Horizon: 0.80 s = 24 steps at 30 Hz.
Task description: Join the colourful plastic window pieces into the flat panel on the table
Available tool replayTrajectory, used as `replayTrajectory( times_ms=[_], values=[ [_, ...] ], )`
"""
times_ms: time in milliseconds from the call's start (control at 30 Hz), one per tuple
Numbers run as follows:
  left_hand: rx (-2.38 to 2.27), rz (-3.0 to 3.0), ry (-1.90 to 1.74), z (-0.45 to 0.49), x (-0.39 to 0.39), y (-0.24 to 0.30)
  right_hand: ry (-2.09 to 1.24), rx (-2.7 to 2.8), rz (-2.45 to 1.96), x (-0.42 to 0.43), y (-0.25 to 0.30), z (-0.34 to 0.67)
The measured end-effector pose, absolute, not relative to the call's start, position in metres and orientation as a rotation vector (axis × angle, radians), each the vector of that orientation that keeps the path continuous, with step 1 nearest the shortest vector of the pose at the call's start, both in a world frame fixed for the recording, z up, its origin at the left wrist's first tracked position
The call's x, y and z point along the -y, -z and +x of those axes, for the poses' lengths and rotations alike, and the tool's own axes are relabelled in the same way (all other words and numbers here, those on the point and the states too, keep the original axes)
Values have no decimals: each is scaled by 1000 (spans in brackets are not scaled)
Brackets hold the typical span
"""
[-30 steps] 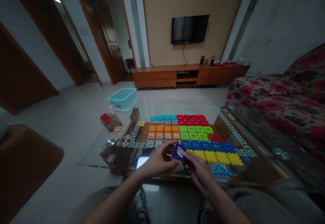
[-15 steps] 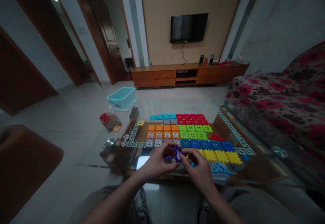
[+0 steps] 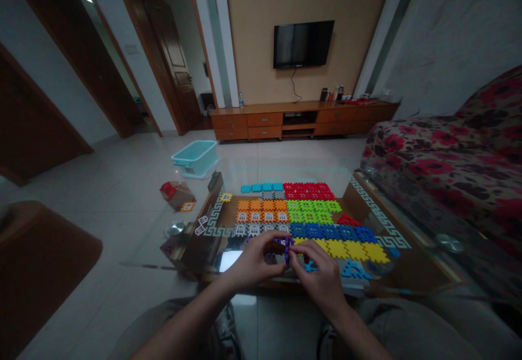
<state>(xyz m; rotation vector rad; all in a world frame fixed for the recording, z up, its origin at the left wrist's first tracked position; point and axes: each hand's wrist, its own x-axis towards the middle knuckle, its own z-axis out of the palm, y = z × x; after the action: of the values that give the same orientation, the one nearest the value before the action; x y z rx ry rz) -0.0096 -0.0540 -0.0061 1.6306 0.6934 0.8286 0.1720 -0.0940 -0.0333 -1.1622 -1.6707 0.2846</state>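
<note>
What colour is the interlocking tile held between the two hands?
Purple: the tile shows edge-on between left hand and right hand, in the head view.

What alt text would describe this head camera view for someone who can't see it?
A person's left hand and right hand hold purple interlocking plastic tiles above a glass coffee table bearing rows of coloured tiles, in a living room.

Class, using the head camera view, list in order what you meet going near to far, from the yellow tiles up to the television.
yellow tile row → blue tile row → green tile block → red tile block → wooden TV cabinet → wall-mounted television
</note>
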Motion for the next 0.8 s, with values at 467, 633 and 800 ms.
replayTrajectory(
  times_ms=[467, 633, 800],
  values=[
    [-692, 1735, -836, -9, 54, 9, -230, 1748, -1152, 93, 45, 173],
    [-700, 1779, -839, -9, 54, 9, -250, 1774, -1158, 94, 44, 174],
    [-697, 1756, -817, -9, 54, 7, -321, 1749, -1187, 94, 40, 172]
  ],
)
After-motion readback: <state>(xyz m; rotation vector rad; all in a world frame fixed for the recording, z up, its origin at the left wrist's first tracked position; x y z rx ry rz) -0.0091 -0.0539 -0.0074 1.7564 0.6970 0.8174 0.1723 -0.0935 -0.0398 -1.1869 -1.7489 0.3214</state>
